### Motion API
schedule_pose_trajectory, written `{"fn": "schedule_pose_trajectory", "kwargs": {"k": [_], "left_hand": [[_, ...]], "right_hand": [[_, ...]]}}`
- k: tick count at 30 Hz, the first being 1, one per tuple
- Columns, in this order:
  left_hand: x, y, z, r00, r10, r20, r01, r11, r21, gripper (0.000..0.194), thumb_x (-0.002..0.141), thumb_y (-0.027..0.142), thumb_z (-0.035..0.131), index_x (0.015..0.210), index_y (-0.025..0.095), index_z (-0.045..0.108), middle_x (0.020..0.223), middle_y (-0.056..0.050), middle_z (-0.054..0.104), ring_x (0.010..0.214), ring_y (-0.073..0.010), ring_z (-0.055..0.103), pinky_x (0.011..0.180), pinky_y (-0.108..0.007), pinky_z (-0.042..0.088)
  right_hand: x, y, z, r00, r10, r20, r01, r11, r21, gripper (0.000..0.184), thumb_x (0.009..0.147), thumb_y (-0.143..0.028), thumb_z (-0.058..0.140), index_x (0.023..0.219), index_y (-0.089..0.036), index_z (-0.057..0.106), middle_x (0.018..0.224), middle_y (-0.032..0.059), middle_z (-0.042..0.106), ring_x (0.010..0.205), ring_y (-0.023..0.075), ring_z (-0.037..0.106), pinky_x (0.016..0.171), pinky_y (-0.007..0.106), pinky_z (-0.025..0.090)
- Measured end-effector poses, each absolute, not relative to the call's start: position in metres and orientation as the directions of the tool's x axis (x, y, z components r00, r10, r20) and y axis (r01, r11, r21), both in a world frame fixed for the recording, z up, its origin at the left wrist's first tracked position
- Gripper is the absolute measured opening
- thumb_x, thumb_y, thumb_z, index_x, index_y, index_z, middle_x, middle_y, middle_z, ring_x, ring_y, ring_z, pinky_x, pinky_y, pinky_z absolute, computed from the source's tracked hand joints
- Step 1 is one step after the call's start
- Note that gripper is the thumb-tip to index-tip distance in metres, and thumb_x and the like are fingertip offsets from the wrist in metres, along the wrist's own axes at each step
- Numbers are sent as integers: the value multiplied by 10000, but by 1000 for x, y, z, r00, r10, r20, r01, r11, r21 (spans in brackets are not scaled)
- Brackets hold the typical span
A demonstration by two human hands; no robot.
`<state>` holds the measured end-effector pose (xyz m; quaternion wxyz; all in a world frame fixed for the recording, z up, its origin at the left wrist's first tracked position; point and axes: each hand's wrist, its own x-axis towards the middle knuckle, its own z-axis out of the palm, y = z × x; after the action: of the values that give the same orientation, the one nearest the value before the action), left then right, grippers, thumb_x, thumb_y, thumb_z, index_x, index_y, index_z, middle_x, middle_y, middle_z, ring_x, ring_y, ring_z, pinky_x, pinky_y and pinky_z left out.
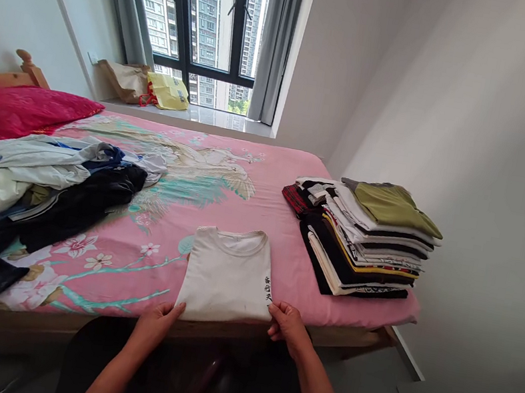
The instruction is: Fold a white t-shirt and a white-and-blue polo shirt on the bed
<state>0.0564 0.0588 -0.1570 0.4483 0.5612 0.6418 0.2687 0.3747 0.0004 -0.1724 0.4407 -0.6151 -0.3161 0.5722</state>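
A white T-shirt [225, 278], folded to a near square, lies at the front edge of the bed with its collar facing away from me. Small black characters run down its right side. My left hand [157, 324] pinches the shirt's near left corner between thumb and fingers. At the near right corner, my right hand [287, 326] grips the fabric the same way. To the right stands a tall stack of folded clothes [365, 248], topped by an olive green garment [395, 206].
A loose heap of white, blue and black clothes [52, 180] spreads over the bed's left side. Behind it lies a red pillow [29, 108]. The pink flowered bedsheet [150, 285] covers the bed. Paper and yellow bags [166, 91] sit on the windowsill; a wall rises at right.
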Motion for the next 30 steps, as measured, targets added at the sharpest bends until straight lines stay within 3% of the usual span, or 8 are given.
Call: {"fn": "schedule_pose_trajectory", "kwargs": {"k": [5,10,13,20,23,27,30], "left_hand": [[49,66,-155,67,966,-250,579,167,798,422,691,586,528,558,189,582,535,19,529,614,-180,516,566,-251,337],[61,109,-143,50,984,-172,580,111,807,426,703,558,519,480,196,483,471,30,436,546,-149,465,517,-241,294],[74,140,-138,25,986,-165,554,124,824,395,683,531,547,486,193,499,466,28,456,539,-150,486,498,-235,304],[89,189,-144,-44,982,-181,512,178,840,294,634,457,618,683,167,611,563,2,592,555,-155,544,495,-231,351],[90,199,-148,-34,987,-155,513,151,845,285,671,443,577,756,176,628,688,-4,648,638,-155,581,546,-224,383],[88,206,-156,-40,991,-129,538,130,833,277,726,427,503,691,180,624,652,0,635,646,-158,579,564,-229,387],[86,206,-161,-109,988,-110,566,153,810,272,732,409,506,788,179,641,695,-20,653,673,-176,598,599,-251,413]], "right_hand": [[377,4,-180,123,900,-418,-65,-413,-909,377,717,-528,583,823,-170,533,596,-56,518,354,55,465,293,157,288],[379,34,-174,139,899,-415,-58,-411,-910,392,742,-569,536,711,-183,478,447,-85,418,287,47,345,281,170,191],[378,58,-172,167,900,-403,-53,-400,-915,367,757,-542,523,678,-190,457,389,-98,363,272,38,276,287,169,145],[377,92,-179,265,890,-370,-80,-362,-929,328,732,-501,551,679,-202,427,421,-96,375,291,41,295,292,175,134],[380,97,-180,255,892,-374,-105,-359,-927,328,720,-509,551,686,-205,433,423,-99,367,290,42,277,292,185,129],[385,100,-180,249,895,-369,-122,-349,-929,298,713,-481,530,660,-211,414,395,-102,349,293,48,263,305,194,112],[386,100,-180,242,900,-363,-118,-344,-931,282,698,-470,539,667,-207,441,387,-102,360,293,52,266,306,197,116]]}}
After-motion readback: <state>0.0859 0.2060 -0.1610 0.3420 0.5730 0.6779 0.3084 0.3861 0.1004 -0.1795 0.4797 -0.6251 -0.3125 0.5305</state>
